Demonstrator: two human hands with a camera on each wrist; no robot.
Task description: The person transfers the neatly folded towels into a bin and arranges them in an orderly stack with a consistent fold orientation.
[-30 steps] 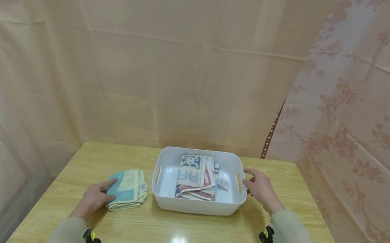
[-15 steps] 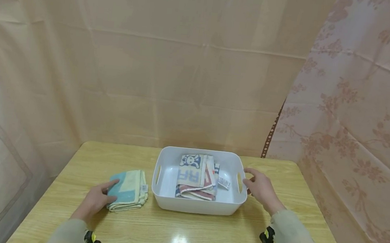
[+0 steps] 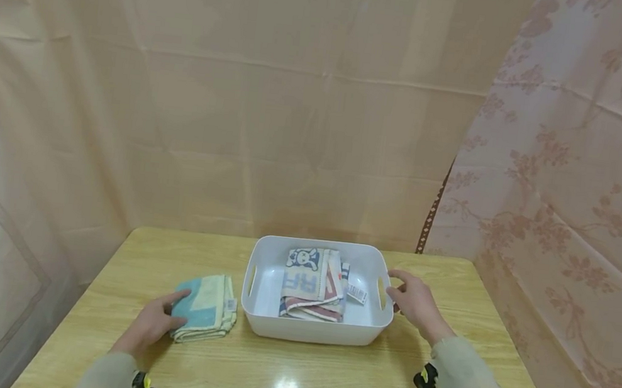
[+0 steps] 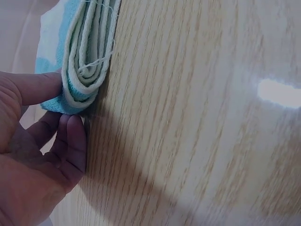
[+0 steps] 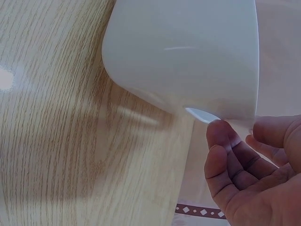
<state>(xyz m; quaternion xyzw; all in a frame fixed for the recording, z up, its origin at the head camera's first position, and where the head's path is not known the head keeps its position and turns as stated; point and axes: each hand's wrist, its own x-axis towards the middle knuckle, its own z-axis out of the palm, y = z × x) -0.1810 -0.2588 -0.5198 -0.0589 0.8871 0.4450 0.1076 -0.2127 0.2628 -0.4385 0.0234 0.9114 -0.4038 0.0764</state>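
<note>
A folded blue and pale-yellow towel lies on the table, left of a white plastic basket. My left hand touches the towel's left end, thumb and index finger spread on it. In the left wrist view the layered folds of the towel show, with the other fingertips bent against the lower end. On the far side, my right hand holds the basket's right rim near the handle hole; the right wrist view shows thumb and fingertips at that edge. Inside the basket is a folded beige towel with a blue cartoon print.
Part of a striped cloth and a white barcode tag show beside the beige towel. The wooden table reflects a bright light near its front. Beige curtain hangs behind, and a flowered curtain stands at the right.
The blue and yellow towel has slid slightly right, closer to the basket, with my left hand following. My right hand and the basket stay in place.
</note>
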